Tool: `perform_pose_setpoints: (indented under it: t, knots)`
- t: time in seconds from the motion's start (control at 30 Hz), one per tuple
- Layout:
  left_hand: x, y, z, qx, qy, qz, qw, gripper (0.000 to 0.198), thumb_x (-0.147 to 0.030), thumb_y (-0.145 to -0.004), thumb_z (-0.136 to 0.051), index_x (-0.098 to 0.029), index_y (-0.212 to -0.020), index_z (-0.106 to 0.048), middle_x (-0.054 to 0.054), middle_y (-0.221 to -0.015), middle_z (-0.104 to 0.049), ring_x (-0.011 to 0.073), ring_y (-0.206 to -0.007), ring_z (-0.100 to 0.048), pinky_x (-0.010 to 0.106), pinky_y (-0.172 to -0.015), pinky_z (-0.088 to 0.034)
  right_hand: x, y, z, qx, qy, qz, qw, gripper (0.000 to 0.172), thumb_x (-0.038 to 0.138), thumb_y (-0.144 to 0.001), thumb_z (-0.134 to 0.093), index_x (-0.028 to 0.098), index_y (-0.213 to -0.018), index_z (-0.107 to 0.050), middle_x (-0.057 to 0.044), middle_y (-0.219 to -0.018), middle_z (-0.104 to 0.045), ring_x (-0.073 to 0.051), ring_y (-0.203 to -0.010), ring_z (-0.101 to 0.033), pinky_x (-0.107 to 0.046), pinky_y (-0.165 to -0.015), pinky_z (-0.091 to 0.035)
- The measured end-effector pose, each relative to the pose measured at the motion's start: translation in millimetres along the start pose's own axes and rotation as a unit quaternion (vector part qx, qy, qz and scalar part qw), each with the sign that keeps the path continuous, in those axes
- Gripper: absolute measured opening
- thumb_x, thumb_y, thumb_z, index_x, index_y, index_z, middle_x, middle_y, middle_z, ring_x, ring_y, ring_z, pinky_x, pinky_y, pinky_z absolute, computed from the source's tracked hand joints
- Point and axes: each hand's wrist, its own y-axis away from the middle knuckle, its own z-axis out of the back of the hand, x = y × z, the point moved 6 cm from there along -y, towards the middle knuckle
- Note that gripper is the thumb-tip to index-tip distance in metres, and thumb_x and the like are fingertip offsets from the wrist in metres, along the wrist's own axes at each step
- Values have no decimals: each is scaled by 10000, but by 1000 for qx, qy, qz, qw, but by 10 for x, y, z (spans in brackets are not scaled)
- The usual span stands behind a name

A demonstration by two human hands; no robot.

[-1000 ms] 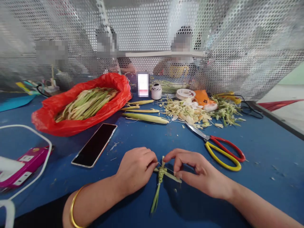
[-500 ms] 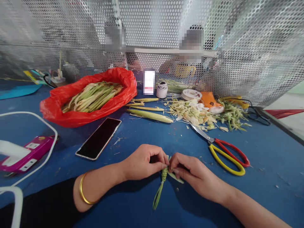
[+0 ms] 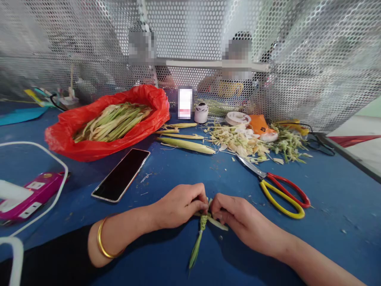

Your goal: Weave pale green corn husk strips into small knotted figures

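Left hand (image 3: pixel 180 206) and right hand (image 3: pixel 238 220) pinch a leaf braid (image 3: pixel 203 222) near the scissors (image 3: pixel 279 190); top plaited, lower strands loose.

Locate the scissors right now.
Head view, right of centre: the scissors lie on the blue table, just beyond the right hand, blades toward the husk scraps.

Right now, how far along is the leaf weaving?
Done: a short plaited section on the woven leaf piece; trimmings piled beyond the scissors. In hand: left hand and right hand pinch its top end. Left: its long tail is unplaited, and the red bag holds many unused strips.
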Motion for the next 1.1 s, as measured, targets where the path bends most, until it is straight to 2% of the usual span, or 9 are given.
perform_pose_setpoints:
  t: [0.27, 0.5, 0.6, 0.73, 0.83, 0.9, 1.0, 1.1]
  knots:
    - [2, 1, -7, 14, 2, 34, 999, 109, -190, -878, -473, -190, -790, -537, -23, -719, -633, 118, -660, -564, 217, -626, -388, -34, -7, 2, -4, -22, -11, 1000, 188, 55, -890, -402, 214, -809, -463, 24, -756, -536, -120, -668, -462, -222, -614, -376]
    - [10, 10, -1, 4, 0, 31, 1000, 111, -200, -870, -478, -193, -782, -546, -15, -738, -660, 125, -666, -579, 226, -628, -400, -67, -10, -18, 0, -61, -30, 998, 156, 103, -907, -429, 206, -825, -512, 22, -748, -557, -119, -666, -485, -226, -617, -389]
    - [55, 6, -11, -8, 46, 58, 997, 96, -220, -859, -494, -191, -778, -538, -21, -700, -651, 111, -579, -563, 221, -568, -407, -96, -41, -8, -18, -125, -39, 991, 127, 182, -916, -472, 198, -805, -534, 4, -773, -581, -129, -695, -517, -241, -642, -409]
    - [132, 20, -43, -35, 137, 97, 985, 101, -242, -839, -520, -183, -757, -523, -18, -697, -646, 86, -492, -531, 205, -488, -405, -92, -89, 46, -58, -208, -8, 976, 163, 274, -886, -551, 185, -749, -549, -28, -880, -588, -142, -762, -537, -258, -687, -425]
    - [183, 28, -78, -45, 193, 124, 972, 90, -254, -803, -578, -182, -799, -524, -17, -682, -651, 92, -496, -565, 192, -464, -410, -133, -99, 52, -74, -236, -36, 968, 176, 324, -862, -581, 179, -763, -560, 7, -754, -545, -124, -664, -506, -248, -619, -403]
    - [212, 25, -93, -52, 226, 143, 962, 159, -253, -768, -624, -198, -838, -493, -25, -660, -656, 108, -500, -591, 181, -435, -405, -154, -98, 40, -76, -247, -60, 964, 196, 346, -853, -589, 175, -762, -561, 26, -681, -523, -116, -619, -494, -241, -588, -387]
    - [230, 8, -95, -64, 248, 152, 955, 213, -256, -736, -658, -205, -792, -459, -24, -636, -664, 123, -513, -617, 174, -414, -408, -152, -104, 26, -76, -267, -80, 957, 218, 362, -841, -599, 168, -748, -563, 26, -659, -539, -106, -583, -497, -235, -568, -383]
    - [243, -2, -106, -60, 253, 162, 952, 160, -231, -714, -662, -183, -748, -513, -15, -614, -661, 123, -525, -627, 179, -431, -433, -120, -125, 27, -77, -278, -86, 954, 220, 363, -828, -610, 161, -748, -578, 25, -655, -552, -94, -557, -488, -228, -549, -375]
